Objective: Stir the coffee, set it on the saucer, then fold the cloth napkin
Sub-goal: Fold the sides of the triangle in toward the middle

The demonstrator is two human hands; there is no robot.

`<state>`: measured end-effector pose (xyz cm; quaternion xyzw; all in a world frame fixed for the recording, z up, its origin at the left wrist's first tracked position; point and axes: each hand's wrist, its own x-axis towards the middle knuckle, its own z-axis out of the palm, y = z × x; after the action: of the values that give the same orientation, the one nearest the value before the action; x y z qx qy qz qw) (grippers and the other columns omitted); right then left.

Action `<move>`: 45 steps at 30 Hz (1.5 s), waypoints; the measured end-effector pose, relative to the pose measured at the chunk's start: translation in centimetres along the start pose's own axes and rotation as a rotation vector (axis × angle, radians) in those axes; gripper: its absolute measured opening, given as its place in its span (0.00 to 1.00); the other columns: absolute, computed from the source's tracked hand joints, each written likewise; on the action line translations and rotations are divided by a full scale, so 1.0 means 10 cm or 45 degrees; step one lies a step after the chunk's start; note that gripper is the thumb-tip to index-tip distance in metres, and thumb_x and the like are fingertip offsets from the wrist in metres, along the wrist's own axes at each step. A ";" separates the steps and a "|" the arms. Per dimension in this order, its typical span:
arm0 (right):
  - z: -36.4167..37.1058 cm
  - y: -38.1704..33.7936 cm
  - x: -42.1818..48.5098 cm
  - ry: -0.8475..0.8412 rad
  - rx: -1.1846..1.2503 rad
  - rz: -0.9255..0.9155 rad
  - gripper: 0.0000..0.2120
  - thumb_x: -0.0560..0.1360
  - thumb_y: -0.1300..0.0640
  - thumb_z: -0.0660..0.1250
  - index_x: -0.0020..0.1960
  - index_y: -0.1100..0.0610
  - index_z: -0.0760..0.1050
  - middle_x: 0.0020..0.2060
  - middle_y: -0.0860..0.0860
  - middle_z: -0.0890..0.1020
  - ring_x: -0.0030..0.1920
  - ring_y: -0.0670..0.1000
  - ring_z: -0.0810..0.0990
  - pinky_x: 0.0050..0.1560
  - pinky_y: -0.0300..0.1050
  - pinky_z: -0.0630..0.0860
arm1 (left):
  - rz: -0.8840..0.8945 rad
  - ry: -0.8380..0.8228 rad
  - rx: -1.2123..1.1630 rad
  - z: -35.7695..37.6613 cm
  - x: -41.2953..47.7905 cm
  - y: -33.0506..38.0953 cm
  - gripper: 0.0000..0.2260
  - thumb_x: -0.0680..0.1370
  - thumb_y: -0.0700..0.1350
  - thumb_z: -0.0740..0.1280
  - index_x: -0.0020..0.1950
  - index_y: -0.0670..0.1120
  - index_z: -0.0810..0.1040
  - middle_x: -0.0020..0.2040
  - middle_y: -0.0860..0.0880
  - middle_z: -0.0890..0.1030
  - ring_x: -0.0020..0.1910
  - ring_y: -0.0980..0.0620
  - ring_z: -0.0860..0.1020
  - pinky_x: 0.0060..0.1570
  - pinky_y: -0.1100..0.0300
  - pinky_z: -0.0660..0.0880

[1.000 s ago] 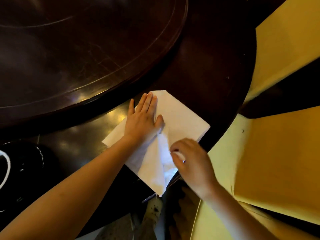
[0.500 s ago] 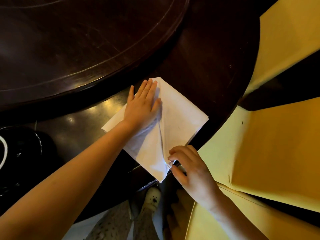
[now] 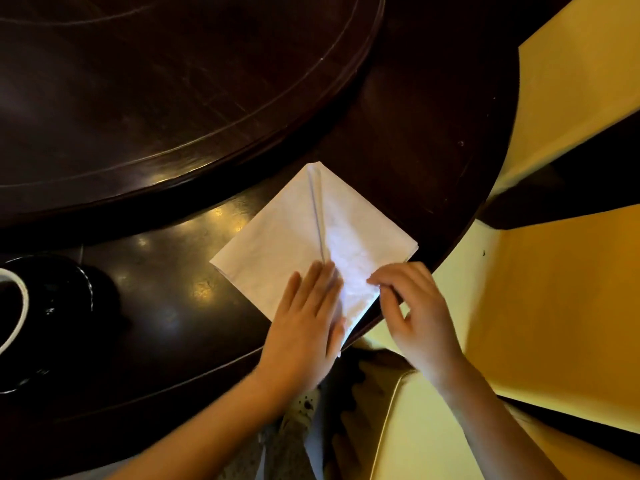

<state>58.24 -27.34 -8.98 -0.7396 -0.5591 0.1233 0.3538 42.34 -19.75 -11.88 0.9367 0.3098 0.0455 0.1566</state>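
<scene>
A white cloth napkin (image 3: pixel 294 230) lies on the dark wooden table (image 3: pixel 398 133) as a diamond, with a fold ridge running from its far tip toward me. My left hand (image 3: pixel 304 327) lies flat with straight fingers on the napkin's near left part. My right hand (image 3: pixel 415 317) has curled fingers whose tips press the napkin's near right edge at the table rim. At the left edge sits a dark saucer (image 3: pixel 69 289) holding a cup with a white rim (image 3: pixel 17 306); most of it is out of view.
A raised round turntable (image 3: pixel 156 81) fills the far part of the table. Yellow chair covers (image 3: pixel 554 289) stand to the right, close to the table rim. My legs show below the table edge.
My left hand slid from the napkin's far corner down to its near part. My right hand moved up onto the right flap, which now lies folded flat along the middle ridge.
</scene>
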 end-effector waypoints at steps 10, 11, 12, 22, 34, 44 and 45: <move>0.19 0.13 0.63 -0.154 -0.346 0.113 0.20 0.78 0.53 0.52 0.67 0.55 0.69 0.67 0.52 0.73 0.69 0.53 0.67 0.69 0.53 0.62 | -0.145 0.032 -0.051 0.02 -0.20 0.14 0.18 0.76 0.56 0.55 0.59 0.47 0.73 0.73 0.43 0.65 0.72 0.47 0.60 0.68 0.48 0.58; 0.20 0.14 0.64 -0.181 -0.367 0.128 0.21 0.77 0.52 0.52 0.68 0.55 0.68 0.68 0.52 0.71 0.70 0.53 0.66 0.70 0.54 0.61 | -0.151 0.035 -0.041 0.02 -0.21 0.13 0.17 0.76 0.56 0.56 0.58 0.48 0.73 0.73 0.43 0.65 0.72 0.47 0.60 0.68 0.48 0.57; 0.19 0.14 0.64 -0.206 -0.382 0.131 0.21 0.77 0.52 0.52 0.69 0.55 0.67 0.69 0.52 0.70 0.70 0.53 0.65 0.70 0.54 0.60 | -0.157 0.037 -0.038 0.02 -0.22 0.13 0.17 0.76 0.55 0.56 0.58 0.48 0.74 0.73 0.43 0.65 0.72 0.47 0.60 0.69 0.49 0.57; -0.04 0.05 0.47 -0.209 -0.138 0.082 0.17 0.77 0.54 0.56 0.64 0.54 0.72 0.57 0.50 0.77 0.58 0.49 0.72 0.53 0.40 0.70 | -0.210 0.088 -0.285 -0.18 -0.50 -0.35 0.06 0.73 0.46 0.59 0.47 0.49 0.73 0.70 0.47 0.68 0.73 0.49 0.59 0.70 0.54 0.60; 0.31 0.16 0.91 -0.414 -0.286 -0.072 0.24 0.78 0.49 0.50 0.72 0.56 0.62 0.73 0.52 0.65 0.74 0.53 0.58 0.70 0.54 0.58 | -0.414 0.260 -0.218 -0.20 -0.61 -0.36 0.13 0.75 0.51 0.60 0.44 0.43 0.77 0.61 0.43 0.75 0.64 0.44 0.70 0.60 0.47 0.72; 0.32 0.14 0.86 -0.355 -0.411 -0.003 0.33 0.77 0.39 0.38 0.75 0.57 0.50 0.76 0.52 0.53 0.75 0.47 0.46 0.75 0.47 0.41 | -0.436 0.302 -0.206 -0.19 -0.58 -0.25 0.15 0.76 0.50 0.57 0.59 0.44 0.71 0.69 0.42 0.69 0.70 0.46 0.62 0.69 0.46 0.60; 0.36 0.05 0.83 -0.384 -0.404 -0.085 0.33 0.77 0.39 0.37 0.75 0.57 0.50 0.75 0.51 0.52 0.75 0.47 0.46 0.74 0.46 0.41 | -0.435 0.271 -0.169 -0.16 -0.52 -0.21 0.20 0.77 0.52 0.55 0.66 0.44 0.67 0.73 0.42 0.64 0.73 0.46 0.58 0.71 0.49 0.54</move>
<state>59.39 -18.42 -10.18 -0.7403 -0.6423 0.1310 0.1493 36.66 -20.80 -10.94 0.8481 0.4753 0.1372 0.1897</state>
